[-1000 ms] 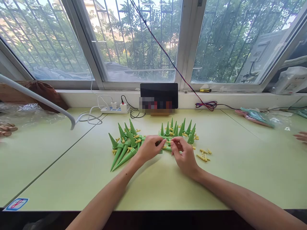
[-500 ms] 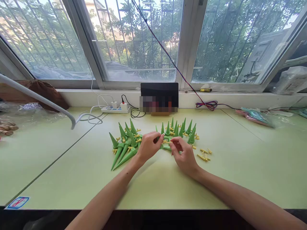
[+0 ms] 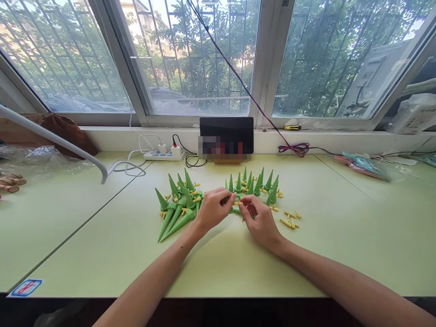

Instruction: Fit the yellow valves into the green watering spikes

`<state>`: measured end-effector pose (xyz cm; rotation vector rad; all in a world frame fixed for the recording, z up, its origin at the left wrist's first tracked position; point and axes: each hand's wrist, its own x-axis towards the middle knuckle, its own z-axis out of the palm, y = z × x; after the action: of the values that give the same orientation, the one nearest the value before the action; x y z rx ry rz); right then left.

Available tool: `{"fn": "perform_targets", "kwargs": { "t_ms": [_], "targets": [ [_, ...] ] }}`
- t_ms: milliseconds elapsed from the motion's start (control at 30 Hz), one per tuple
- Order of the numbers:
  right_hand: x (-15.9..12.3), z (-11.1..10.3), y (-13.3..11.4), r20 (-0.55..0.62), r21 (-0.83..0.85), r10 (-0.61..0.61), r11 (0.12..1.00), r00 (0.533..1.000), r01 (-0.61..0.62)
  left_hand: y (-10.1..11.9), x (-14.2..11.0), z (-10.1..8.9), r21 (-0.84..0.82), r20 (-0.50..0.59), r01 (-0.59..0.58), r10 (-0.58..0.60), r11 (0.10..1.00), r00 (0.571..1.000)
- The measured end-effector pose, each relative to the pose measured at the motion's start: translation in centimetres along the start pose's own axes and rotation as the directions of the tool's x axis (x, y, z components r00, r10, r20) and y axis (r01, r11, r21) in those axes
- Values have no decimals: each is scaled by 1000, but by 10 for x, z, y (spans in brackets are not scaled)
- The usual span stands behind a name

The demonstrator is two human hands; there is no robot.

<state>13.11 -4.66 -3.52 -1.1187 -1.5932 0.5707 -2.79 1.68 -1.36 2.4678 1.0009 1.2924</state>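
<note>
In the head view my left hand [image 3: 216,206] and my right hand [image 3: 260,215] face each other over the middle of the table, fingertips pinched almost together. Between them is a small yellow plastic valve piece [image 3: 238,203], partly hidden by the fingers. Green plastic watering spikes [image 3: 177,213] with yellow pieces lie and stand in a cluster left of my left hand. Behind the hands, more green spikes [image 3: 258,184] stand point up. Several loose yellow valve pieces [image 3: 290,222] lie right of my right hand.
A dark tablet [image 3: 226,129] leans by the window sill, beside a white power strip [image 3: 166,155] with cables. A coiled cable [image 3: 296,149] and plastic bags [image 3: 366,167] lie at the back right. A white curved arm [image 3: 68,138] crosses on the left.
Both hands have shifted slightly; the left fingertips moved a little right and the right fingertips a little left, bringing them closer together.
</note>
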Motion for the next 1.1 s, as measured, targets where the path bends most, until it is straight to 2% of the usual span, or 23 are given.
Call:
{"fn": "perform_targets", "kwargs": {
  "t_ms": [200,333,433,500,600,667,800,900,1000,1100],
  "targets": [
    [0,1,1,-3,19,18,1000,1000,-18,1,-1,0,-84,24,-23,25,996,999],
    [0,0,2,4,29,16,999,1000,-16,2,0,1,-205,21,78,-76,976,997],
    [0,0,1,-5,39,17,999,1000,-17,2,1,2,-394,41,223,-226,892,973],
    [0,0,0,-11,44,16,999,1000,-15,2,2,2,-513,104,328,-321,794,941],
    [0,0,-1,-19,53,8,999,1000,-7,2,5,-1,-587,200,438,-402,681,894],
    [0,0,-1,-24,62,6,998,1000,-5,3,6,-3,-584,249,452,-382,674,890],
    [0,0,0,-42,84,19,996,999,-15,5,7,-5,-501,357,456,-304,735,883],
    [1,-1,2,-58,102,30,994,998,-24,4,6,-3,-476,376,457,-295,751,878],
    [1,0,3,-69,109,36,994,997,-28,2,5,0,-487,396,457,-279,744,875],
    [1,0,3,-69,114,44,993,997,-36,1,4,1,-529,443,481,-256,699,859]
  ]
}}
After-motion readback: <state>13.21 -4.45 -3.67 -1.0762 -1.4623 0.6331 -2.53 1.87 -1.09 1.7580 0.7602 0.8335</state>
